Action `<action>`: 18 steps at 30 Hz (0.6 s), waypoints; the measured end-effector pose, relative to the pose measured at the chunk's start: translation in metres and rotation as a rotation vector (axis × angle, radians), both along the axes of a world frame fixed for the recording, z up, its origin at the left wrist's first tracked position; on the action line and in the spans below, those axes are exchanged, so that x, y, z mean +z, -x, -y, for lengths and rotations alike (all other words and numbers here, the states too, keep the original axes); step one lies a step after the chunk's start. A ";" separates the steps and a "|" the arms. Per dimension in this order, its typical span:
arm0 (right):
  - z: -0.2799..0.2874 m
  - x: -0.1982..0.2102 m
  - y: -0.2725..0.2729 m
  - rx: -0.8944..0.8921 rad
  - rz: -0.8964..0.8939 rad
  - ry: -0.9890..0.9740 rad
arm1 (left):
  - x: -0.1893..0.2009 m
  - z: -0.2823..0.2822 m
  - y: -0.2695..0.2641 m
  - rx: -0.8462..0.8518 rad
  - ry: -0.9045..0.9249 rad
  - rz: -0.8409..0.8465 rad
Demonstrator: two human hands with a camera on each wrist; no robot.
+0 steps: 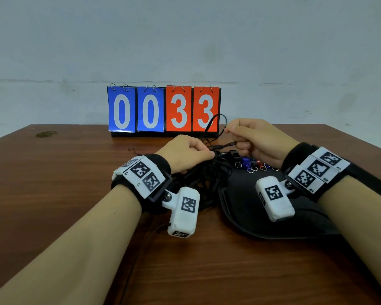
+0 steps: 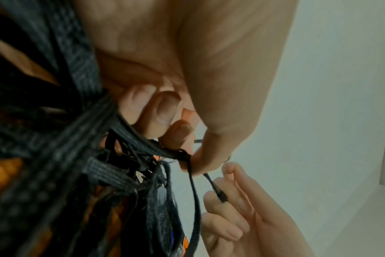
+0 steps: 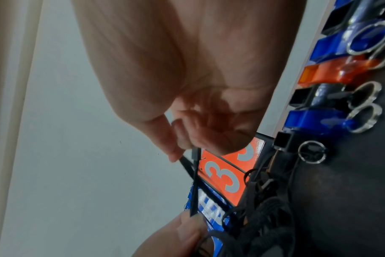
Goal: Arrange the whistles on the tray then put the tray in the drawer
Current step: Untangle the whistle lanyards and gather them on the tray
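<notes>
Several whistles (image 1: 253,165) in blue, orange and black, each with a metal ring, lie in a row along the far edge of the black tray (image 1: 246,201). In the right wrist view the whistles (image 3: 323,118) sit side by side on the tray (image 3: 352,173). A tangle of black lanyards (image 1: 205,175) lies to the tray's left. My left hand (image 1: 210,153) pinches one lanyard strap (image 2: 193,187) between thumb and fingers. My right hand (image 1: 228,130) pinches the same lanyard's thin cord (image 3: 195,182), raised above the whistles. Its clasp end (image 2: 220,193) hangs between both hands.
A flip scoreboard (image 1: 163,110) reading 0033 stands at the back of the brown wooden table (image 1: 64,183), just behind my hands. A pale wall rises behind it. A thin dark cable (image 1: 136,260) runs along the table toward the front edge.
</notes>
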State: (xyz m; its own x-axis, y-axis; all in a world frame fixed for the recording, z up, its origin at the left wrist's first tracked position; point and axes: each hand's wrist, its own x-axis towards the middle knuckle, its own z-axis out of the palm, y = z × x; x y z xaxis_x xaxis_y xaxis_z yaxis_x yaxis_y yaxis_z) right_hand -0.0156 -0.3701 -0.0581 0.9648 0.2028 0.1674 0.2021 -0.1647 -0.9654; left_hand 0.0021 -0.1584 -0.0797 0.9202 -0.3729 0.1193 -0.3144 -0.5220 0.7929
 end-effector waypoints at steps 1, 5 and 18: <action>-0.001 0.000 0.001 -0.006 0.008 0.013 | 0.000 0.001 0.000 0.002 -0.002 0.003; -0.003 0.001 0.005 -0.010 0.064 0.062 | 0.000 -0.003 0.002 0.026 0.016 0.001; -0.003 0.003 0.008 0.000 0.027 0.420 | 0.006 -0.011 -0.005 0.237 0.276 0.195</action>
State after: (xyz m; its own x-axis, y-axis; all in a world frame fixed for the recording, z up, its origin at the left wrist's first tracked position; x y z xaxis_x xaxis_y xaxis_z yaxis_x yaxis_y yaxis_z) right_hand -0.0232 -0.3675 -0.0549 0.9612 0.2587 0.0955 0.2265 -0.5432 -0.8084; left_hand 0.0074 -0.1472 -0.0735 0.9268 -0.0832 0.3662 -0.3696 -0.3740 0.8506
